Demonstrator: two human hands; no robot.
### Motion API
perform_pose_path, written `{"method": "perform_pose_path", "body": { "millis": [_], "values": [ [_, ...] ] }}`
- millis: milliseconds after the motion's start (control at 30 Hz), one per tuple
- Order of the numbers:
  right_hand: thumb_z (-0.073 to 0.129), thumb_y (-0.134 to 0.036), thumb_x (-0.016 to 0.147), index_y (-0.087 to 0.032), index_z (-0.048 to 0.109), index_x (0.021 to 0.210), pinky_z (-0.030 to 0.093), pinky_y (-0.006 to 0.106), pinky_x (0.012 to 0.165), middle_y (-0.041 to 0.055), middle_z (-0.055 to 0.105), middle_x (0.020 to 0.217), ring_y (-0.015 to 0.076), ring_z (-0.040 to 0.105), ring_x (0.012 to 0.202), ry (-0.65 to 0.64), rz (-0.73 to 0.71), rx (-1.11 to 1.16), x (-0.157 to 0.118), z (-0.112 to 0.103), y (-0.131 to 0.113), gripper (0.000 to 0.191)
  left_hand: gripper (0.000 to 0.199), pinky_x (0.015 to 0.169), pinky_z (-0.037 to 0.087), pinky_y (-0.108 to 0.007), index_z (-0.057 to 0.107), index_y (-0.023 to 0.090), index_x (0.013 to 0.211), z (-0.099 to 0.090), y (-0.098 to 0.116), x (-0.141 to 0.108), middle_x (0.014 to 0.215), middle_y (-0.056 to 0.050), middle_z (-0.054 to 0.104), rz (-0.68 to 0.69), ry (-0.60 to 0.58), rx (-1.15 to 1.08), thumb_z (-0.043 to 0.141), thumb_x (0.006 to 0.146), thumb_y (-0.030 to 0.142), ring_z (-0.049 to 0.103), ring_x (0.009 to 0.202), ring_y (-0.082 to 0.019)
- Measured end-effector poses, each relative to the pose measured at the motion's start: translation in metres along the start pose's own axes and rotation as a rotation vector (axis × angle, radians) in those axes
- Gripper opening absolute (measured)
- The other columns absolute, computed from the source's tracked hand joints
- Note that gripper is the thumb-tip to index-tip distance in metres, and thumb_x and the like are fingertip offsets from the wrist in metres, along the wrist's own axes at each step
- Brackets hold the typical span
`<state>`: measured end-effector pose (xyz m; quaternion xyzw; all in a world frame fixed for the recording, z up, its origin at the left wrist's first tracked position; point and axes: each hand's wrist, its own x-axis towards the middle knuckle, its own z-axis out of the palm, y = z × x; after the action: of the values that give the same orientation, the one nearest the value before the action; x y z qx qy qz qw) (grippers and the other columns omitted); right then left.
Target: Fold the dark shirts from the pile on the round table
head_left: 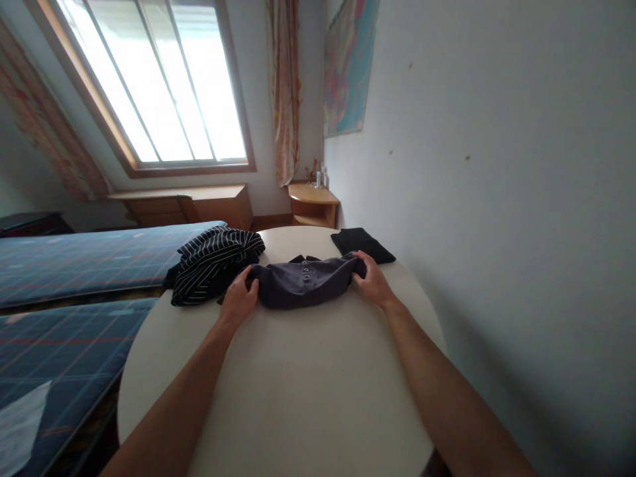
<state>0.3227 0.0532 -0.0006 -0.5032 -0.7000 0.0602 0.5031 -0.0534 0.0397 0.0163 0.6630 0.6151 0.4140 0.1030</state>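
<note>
Two bare hands hold a grey garment (288, 290) between them, out over the far half of the round white table (313, 397). The left hand (241, 297) has its thumb and fingers (254, 287) closed on the garment's left end; the right hand (371, 278) pinches the opposite end, thumb below and fingers on top, with little gap beyond the cloth's own thickness. Between them the garment forms a wide, low bundle, its front bulging toward the wearer. A short row of buttons (306, 269) runs down its middle, with a dark collar (299, 259) poking up behind. Whether its underside rests on the table cannot be told.

It looks light, soft and limp, probably a knit or cotton that creases readily and is not fragile. The layers could slide over one another, so a pinch that takes in every layer at each end should keep the shape better than a grip on the top layer; the middle will likely sag if unsupported.

Left of it, near the left hand, lies a rumpled striped garment (218, 258); beyond the right hand, a flat black folded cloth (366, 244) lies near the table's edge.
</note>
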Motion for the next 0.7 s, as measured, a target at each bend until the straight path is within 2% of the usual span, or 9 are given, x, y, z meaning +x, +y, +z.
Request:
{"method": "perform_pose_path", "body": {
  "millis": [267, 467, 567, 700],
  "values": [
    [0.059, -0.019, 0.078, -0.019, 0.054, 0.132, 0.027, 0.047, 0.122, 0.0132, 0.052, 0.142, 0.0263, 0.044, 0.138, -0.007, 0.011, 0.016, 0.0000, -0.0008, -0.0024, 0.054, 0.050, 0.112, 0.042, -0.040, 0.052, 0.012, 0.141, -0.0012, 0.0006, -0.0001, 0.134, -0.015, 0.063, -0.010, 0.006, 0.003, 0.054, 0.092, 0.023, 0.059, 0.125, -0.027],
    [0.060, -0.019, 0.079, -0.019, 0.054, 0.133, 0.027, 0.047, 0.122, 0.0130, 0.053, 0.141, 0.0261, 0.045, 0.137, -0.013, 0.017, 0.023, 0.0000, -0.0012, -0.0033, 0.054, 0.051, 0.109, 0.045, -0.040, 0.051, 0.014, 0.142, -0.0009, 0.0006, -0.0007, 0.135, -0.015, 0.062, 0.011, 0.024, -0.040, 0.054, 0.092, 0.025, 0.065, 0.116, -0.026],
    [0.060, -0.018, 0.079, -0.020, 0.054, 0.133, 0.027, 0.047, 0.122, 0.0125, 0.053, 0.141, 0.0261, 0.045, 0.137, -0.016, 0.010, 0.023, 0.0004, -0.0018, -0.0033, 0.055, 0.054, 0.112, 0.041, -0.040, 0.048, 0.015, 0.145, -0.0003, 0.0012, -0.0011, 0.141, -0.014, 0.057, 0.093, 0.009, -0.079, 0.053, 0.092, 0.026, 0.059, 0.124, -0.025],
    [0.061, -0.018, 0.078, -0.019, 0.053, 0.133, 0.028, 0.047, 0.121, 0.0132, 0.053, 0.141, 0.0259, 0.045, 0.137, -0.021, 0.010, 0.012, -0.0001, -0.0014, -0.0010, 0.056, 0.061, 0.120, 0.029, -0.039, 0.037, 0.014, 0.152, 0.0021, 0.0053, -0.0048, 0.152, -0.014, 0.044, 0.281, -0.078, -0.122, 0.050, 0.094, 0.027, 0.039, 0.143, -0.023]
  ]
}}
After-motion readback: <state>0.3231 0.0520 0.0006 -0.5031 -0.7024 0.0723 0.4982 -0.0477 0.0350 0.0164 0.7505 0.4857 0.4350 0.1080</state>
